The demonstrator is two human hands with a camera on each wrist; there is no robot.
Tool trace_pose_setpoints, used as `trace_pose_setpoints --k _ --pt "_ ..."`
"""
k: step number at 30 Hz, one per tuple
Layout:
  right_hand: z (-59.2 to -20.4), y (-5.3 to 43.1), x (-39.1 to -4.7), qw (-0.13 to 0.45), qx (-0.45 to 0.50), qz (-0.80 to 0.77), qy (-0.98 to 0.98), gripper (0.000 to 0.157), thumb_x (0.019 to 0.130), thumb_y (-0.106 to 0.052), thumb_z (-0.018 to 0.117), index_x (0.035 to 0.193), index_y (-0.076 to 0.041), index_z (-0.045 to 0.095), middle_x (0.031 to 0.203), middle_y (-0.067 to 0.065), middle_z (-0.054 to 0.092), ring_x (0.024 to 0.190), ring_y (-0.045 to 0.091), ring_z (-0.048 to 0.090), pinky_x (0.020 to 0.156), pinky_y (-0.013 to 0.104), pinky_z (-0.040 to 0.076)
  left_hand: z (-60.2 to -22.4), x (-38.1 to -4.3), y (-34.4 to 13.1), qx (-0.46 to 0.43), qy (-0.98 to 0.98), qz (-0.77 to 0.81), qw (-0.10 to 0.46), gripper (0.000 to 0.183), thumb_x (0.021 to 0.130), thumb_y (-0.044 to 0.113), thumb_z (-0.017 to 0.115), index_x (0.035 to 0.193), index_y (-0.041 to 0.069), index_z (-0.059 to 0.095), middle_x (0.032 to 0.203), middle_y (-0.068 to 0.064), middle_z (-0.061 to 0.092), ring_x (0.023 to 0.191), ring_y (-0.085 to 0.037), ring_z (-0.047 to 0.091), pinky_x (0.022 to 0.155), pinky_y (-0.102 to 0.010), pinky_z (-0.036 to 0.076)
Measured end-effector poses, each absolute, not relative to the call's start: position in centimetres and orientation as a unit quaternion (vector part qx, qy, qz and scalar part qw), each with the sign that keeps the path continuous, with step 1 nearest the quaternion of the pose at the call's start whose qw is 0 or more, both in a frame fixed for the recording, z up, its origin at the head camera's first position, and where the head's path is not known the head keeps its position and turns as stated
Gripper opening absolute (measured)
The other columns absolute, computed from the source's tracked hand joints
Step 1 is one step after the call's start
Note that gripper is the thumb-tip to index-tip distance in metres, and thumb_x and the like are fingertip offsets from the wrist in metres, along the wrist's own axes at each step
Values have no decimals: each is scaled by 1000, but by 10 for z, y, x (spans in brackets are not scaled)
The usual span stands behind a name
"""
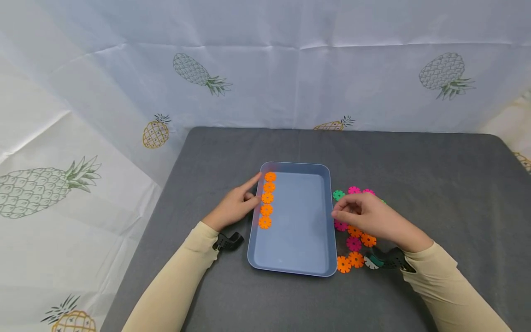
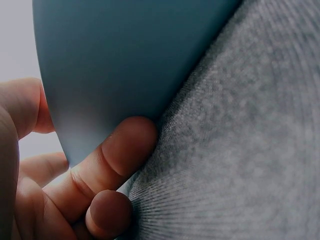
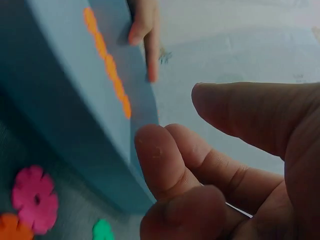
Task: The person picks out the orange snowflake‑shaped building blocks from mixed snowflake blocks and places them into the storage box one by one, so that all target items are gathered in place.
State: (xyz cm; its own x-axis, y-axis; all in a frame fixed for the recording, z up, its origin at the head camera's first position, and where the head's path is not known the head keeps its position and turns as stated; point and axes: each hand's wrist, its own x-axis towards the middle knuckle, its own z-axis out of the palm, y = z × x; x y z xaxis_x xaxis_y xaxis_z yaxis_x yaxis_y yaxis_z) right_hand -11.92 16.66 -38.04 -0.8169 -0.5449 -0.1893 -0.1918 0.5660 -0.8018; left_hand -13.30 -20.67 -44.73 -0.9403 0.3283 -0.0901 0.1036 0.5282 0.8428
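A blue rectangular tray (image 1: 298,221) lies on the table, with a column of several orange flower-shaped discs (image 1: 267,198) along its left side. My left hand (image 1: 234,205) grips the tray's left wall, thumb at the rim. In the left wrist view, curled fingers (image 2: 130,145) press against the tray's outer wall (image 2: 120,60). Over the right rim hovers my right hand (image 1: 373,216), its thumb and loosely bent fingers apart with nothing between them. Beneath and around it lie loose discs, among them pink (image 1: 354,243), orange (image 1: 356,259) and green (image 1: 338,195); the hand hides some.
A dark grey cloth (image 1: 448,184) covers the table. Behind it hangs a pale sheet (image 1: 265,83) with printed pineapples. A white disc (image 1: 371,263) lies by the black band (image 1: 390,259) on the right wrist. Another black band (image 1: 228,241) is on the left wrist.
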Motion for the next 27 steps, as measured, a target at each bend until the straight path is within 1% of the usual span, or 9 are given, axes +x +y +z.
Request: trace_pose_setpoints --k 5,10,16,23,27 --pt "-389 178 -117 209 -204 -403 868 15 99 -22 74 101 -8 75 86 3 71 75 18 63 67 27 51 -448 -132 -208 124 864 471 125 73 101 21 56 168 29 28 58 6 37 53 -13 26 57 -29 27" --pt "-397 186 -117 192 -183 -376 888 13 97 -22 76 99 -9 74 84 1 68 73 13 58 63 27 49 -447 -132 -207 124 865 471 123 73 101 21 56 168 29 29 58 6 36 53 -13 26 57 -29 25" --pt "-406 194 -118 188 -173 -342 905 14 94 -21 79 100 -9 74 83 -2 66 72 14 56 62 27 49 -448 -133 -207 129 864 473 117 73 101 21 56 168 28 29 58 6 37 53 -12 26 57 -29 26" --pt "-412 200 -117 187 -175 -313 914 18 91 -22 81 101 -8 76 83 -4 64 73 13 56 64 27 49 -450 -134 -207 129 868 467 112 73 101 21 56 168 27 29 58 7 38 53 -12 27 58 -29 26" --pt "-417 202 -115 183 -180 -302 918 22 90 -21 81 103 -5 76 80 -6 63 68 11 53 63 26 47 -452 -134 -206 130 868 467 108 73 100 21 56 168 27 30 58 7 38 53 -12 27 58 -29 27"
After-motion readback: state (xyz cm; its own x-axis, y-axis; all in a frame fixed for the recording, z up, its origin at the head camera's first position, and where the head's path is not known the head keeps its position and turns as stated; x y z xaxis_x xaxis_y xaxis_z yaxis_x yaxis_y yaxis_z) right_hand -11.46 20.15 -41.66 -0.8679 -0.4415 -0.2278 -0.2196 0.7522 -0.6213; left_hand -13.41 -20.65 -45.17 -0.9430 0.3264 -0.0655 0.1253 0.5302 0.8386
